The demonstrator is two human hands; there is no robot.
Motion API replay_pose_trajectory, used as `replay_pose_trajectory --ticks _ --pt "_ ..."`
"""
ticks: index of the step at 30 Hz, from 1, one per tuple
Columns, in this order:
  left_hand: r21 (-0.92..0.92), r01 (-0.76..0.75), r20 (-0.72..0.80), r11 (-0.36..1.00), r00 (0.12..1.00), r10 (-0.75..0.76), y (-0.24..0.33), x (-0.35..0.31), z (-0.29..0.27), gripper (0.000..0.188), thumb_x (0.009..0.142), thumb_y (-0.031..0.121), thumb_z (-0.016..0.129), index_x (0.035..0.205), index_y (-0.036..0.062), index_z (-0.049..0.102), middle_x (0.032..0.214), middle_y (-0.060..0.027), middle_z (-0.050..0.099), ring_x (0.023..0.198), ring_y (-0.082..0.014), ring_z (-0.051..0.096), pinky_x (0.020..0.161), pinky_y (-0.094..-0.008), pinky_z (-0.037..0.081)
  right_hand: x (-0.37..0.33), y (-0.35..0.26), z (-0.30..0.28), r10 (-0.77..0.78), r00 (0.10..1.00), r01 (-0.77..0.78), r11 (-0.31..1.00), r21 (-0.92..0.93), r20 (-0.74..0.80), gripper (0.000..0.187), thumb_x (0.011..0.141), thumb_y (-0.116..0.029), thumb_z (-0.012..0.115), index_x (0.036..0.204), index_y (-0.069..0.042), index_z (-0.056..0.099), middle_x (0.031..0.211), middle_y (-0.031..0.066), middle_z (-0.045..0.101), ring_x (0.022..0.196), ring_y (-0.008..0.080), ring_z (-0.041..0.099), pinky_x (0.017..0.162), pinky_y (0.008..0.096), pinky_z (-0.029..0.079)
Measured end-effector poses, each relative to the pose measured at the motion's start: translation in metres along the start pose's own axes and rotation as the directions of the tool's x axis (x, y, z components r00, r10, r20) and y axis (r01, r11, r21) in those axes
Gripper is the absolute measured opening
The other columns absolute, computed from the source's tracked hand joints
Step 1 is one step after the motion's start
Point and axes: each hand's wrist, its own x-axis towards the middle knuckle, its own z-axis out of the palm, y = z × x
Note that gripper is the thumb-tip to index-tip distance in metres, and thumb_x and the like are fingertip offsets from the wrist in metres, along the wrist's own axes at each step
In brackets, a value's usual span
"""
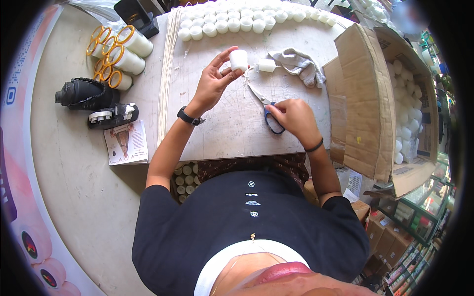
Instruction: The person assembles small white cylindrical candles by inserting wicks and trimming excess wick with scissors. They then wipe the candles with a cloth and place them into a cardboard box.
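My left hand (211,85) is raised over the table, pinching a small white candle (239,59) between thumb and fingers. My right hand (295,117) is closed on the blue handle of a pair of scissors (257,93), whose blades point up and left toward the candle. Just right of the held candle, another white candle (267,65) lies on its side. A thin pale wick (246,85) hangs or lies below the held candle; whether it joins that candle I cannot tell. A crumpled grey-white cloth (299,66) lies beyond my right hand.
Rows of white candles (234,24) stand along the table's far side. Long wicks (168,81) lie in a bundle on the left. Further left are orange-rimmed rolls (129,63), a black bottle (88,93) and a booklet (126,143). An open cardboard box (363,108) of white candles stands right.
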Motion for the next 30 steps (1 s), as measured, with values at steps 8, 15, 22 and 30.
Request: replay_pose_trajectory --ticks 8,15,22,30 --pt "-0.309 0.052 -0.081 0.950 0.994 -0.080 -0.017 0.005 0.015 0.046 0.101 0.014 0.057 0.145 0.0091 0.046 0.126 -0.0111 0.063 0.118 -0.0243 0.063 0.108 -0.0405 0.051 0.095 0.090 -0.003 -0.028 0.851 -0.156 0.940 -0.303 -0.525 0.032 0.095 -0.031 0.062 0.122 -0.016 0.067 0.121 0.0086 0.063 0.107 0.0330 0.057 0.090 0.0446 0.048" --pt "-0.217 0.067 -0.148 0.974 0.984 -0.100 -0.018 0.015 0.035 0.047 0.097 0.009 0.063 0.142 0.0082 0.049 0.124 -0.0108 0.063 0.113 -0.0196 0.064 0.099 -0.0347 0.058 0.064 0.038 -0.023 -0.040 0.638 -0.008 0.998 -0.058 -0.769 0.024 0.089 -0.003 0.059 0.109 -0.013 0.069 0.102 0.0077 0.062 0.099 0.0306 0.057 0.088 0.0425 0.045" --pt "-0.159 0.003 -0.190 0.987 0.981 -0.034 -0.039 0.023 0.059 0.041 0.096 0.012 0.067 0.133 0.0054 0.053 0.120 -0.0102 0.059 0.099 -0.0098 0.061 0.085 -0.0252 0.056 0.046 -0.032 0.003 -0.200 0.597 0.373 0.927 0.048 -0.777 0.027 0.085 0.001 0.067 0.110 -0.007 0.069 0.099 0.0122 0.060 0.095 0.0287 0.057 0.083 0.0395 0.049" --pt "-0.142 -0.092 -0.109 0.986 0.991 0.077 -0.022 0.014 0.064 0.044 0.096 0.020 0.066 0.133 0.0035 0.047 0.120 -0.0130 0.061 0.109 -0.0170 0.062 0.095 -0.0319 0.055 0.054 0.013 -0.023 -0.037 0.721 0.223 0.958 0.181 -0.692 0.020 0.089 0.004 0.063 0.106 -0.004 0.071 0.099 0.0139 0.060 0.088 0.0286 0.060 0.078 0.0377 0.050"
